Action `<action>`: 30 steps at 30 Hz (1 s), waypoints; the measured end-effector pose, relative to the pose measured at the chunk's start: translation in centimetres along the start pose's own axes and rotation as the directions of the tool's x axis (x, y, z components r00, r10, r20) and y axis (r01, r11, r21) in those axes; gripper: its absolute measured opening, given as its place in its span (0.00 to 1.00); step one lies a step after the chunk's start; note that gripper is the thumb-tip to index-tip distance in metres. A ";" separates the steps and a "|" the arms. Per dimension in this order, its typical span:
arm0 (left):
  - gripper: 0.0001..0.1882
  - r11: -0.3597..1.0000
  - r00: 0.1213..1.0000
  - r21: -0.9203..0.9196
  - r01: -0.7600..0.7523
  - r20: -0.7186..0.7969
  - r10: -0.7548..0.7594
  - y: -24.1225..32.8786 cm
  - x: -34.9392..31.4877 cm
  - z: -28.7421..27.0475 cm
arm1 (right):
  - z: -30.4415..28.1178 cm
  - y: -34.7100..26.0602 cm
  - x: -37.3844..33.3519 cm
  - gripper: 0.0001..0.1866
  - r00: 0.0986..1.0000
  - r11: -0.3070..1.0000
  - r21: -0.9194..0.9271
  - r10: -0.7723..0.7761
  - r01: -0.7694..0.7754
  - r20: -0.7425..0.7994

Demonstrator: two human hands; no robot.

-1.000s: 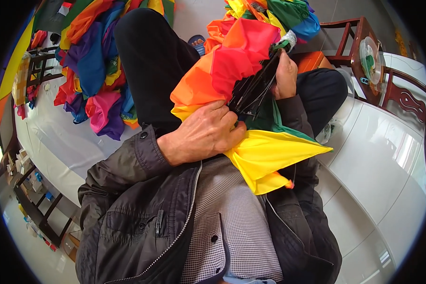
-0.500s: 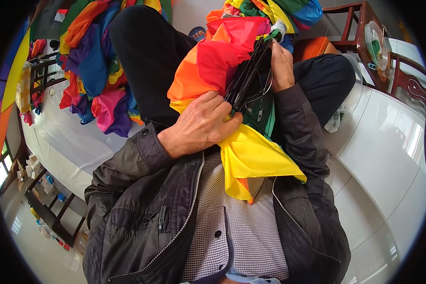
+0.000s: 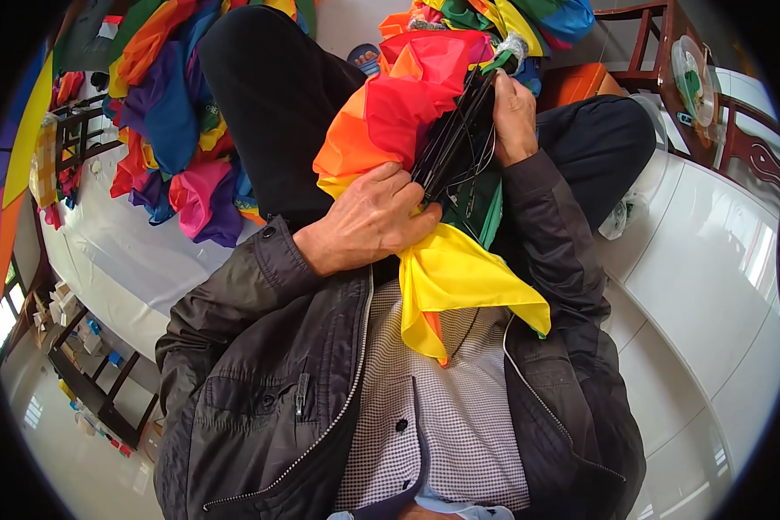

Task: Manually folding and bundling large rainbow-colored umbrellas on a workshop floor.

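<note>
Over my lap is a partly folded rainbow umbrella point(image 3: 412, 104), its red and orange cloth bunched toward the far left. Its thin dark ribs point(image 3: 449, 147) lie bundled and exposed between my hands. My left hand point(image 3: 364, 221) is closed on the gathered cloth at the near end of the ribs, fingertips tucked out of sight. Below that hand a yellow panel point(image 3: 459, 270) hangs against my shirt. My right hand point(image 3: 516, 113) is closed round the far right side of the rib bundle, by a green edge and a clear plastic-like wrap point(image 3: 515, 48).
Heaps of rainbow cloth point(image 3: 169, 121) lie at the far left, with another pile point(image 3: 477, 19) beyond the umbrella. At the far right stand an orange box point(image 3: 576, 84) and a dark wooden chair point(image 3: 654, 43). A clear plastic bag point(image 3: 620, 217) lies beside my right knee.
Both hands keep their grip and have barely shifted. My left hand has risen slightly, and the hanging yellow panel has moved a little up and to the left.
</note>
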State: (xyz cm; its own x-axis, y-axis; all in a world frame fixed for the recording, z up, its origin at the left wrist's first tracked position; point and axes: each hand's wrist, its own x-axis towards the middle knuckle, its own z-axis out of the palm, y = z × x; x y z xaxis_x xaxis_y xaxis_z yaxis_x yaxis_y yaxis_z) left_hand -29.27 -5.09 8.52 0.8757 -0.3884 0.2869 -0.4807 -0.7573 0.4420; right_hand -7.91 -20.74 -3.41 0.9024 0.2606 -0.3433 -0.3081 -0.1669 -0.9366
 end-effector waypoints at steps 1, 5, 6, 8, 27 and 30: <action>0.13 1.000 1.000 -0.005 -0.008 0.008 0.008 -0.1 0.0 0.0 | -0.1 0.2 0.2 0.21 1.000 1.000 -0.022 0.000 0.000 0.024; 0.12 1.000 1.000 -0.013 -0.012 0.013 0.013 -0.4 -0.3 0.0 | 0.0 0.2 0.0 0.18 0.998 0.995 -0.094 -0.008 0.014 0.065; 0.12 1.000 1.000 -0.015 -0.013 0.014 0.014 -0.4 -0.4 0.0 | 0.0 0.3 -0.2 0.19 0.998 0.992 -0.122 -0.016 0.023 0.058; 0.12 1.000 0.999 -0.013 -0.027 0.032 0.027 -0.3 -0.6 0.3 | 0.3 0.4 -0.4 0.20 0.999 0.988 -0.151 -0.023 0.030 0.048; 0.22 0.992 0.972 0.036 -0.122 0.208 0.112 -0.1 0.7 1.1 | 2.7 -0.2 -1.5 0.25 0.969 0.709 -0.661 -0.169 0.247 0.181; 0.22 0.992 0.961 0.037 -0.121 0.255 0.107 0.2 1.5 1.0 | 2.5 -0.1 -1.4 0.24 0.924 0.600 -0.703 -0.241 0.382 0.296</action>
State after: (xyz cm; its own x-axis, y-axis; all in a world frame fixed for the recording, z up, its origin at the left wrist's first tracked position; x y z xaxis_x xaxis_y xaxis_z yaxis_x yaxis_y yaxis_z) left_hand -27.99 -6.32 8.19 0.8015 -0.5884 0.1065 -0.5808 -0.7238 0.3726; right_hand -9.89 -18.76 -2.96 0.8188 0.5629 -0.1126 0.3718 -0.6694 -0.6432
